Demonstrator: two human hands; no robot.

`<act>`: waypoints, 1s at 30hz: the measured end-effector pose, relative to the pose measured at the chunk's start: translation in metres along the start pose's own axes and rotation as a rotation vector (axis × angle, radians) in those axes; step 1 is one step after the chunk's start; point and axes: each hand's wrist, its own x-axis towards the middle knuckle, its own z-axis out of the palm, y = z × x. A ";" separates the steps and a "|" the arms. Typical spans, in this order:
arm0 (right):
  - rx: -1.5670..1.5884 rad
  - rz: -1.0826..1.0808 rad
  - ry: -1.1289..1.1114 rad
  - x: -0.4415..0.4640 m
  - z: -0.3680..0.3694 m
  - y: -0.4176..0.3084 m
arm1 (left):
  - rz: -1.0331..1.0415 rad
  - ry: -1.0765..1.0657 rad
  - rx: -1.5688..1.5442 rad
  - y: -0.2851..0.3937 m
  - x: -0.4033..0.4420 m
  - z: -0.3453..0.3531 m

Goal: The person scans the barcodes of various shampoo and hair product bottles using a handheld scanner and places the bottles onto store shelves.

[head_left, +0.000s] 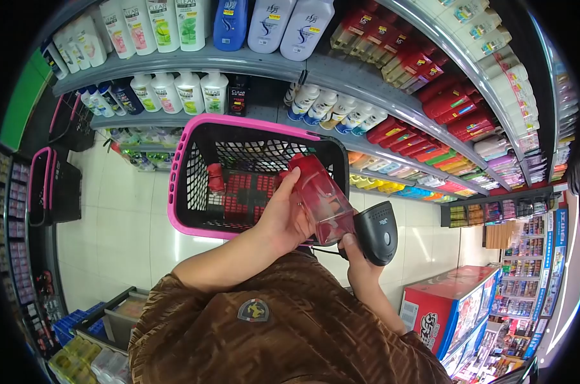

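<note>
From the head view, here's what counts: the red bottle (323, 197) slants between your hands, its long axis running from the red end at upper left, over the inside of the shopping basket (175, 182), down to the clear end at the basket's near right corner. And that lower end sits just beside the head of the black scanner (377, 234), so their gap is what you're judging!

Your left hand (282, 216) is the nearer one, wrapped round the bottle's side, thumb up by the red end, forearm crossing the basket's near edge. Your right hand (363, 272) grips the scanner, out past that near right corner; its thumb comes close to the bottle's lower end, though whether it touches, you can't tell from here. Over by the basket's left edge, inside, lies a red item (215, 178)
</note>
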 end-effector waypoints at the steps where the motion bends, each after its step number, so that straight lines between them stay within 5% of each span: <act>1: -0.017 0.007 0.015 -0.002 0.001 0.001 | 0.012 0.004 -0.001 -0.001 -0.002 0.001; 14: 0.019 0.007 0.024 -0.012 -0.004 0.002 | -0.018 0.029 0.063 -0.013 0.001 0.000; 19: -0.028 -0.065 -0.071 -0.014 -0.010 0.010 | -0.111 -0.125 0.054 -0.017 -0.001 0.004; 23: 0.067 -0.005 -0.070 -0.011 -0.016 0.014 | -0.097 -0.014 -0.052 -0.023 0.003 0.003; 25: -0.008 -0.071 -0.107 -0.008 -0.020 0.022 | -0.130 -0.210 -0.034 -0.025 -0.001 0.001; 30: 0.061 -0.047 -0.101 -0.006 -0.015 0.016 | -0.106 -0.096 -0.200 -0.033 -0.005 0.002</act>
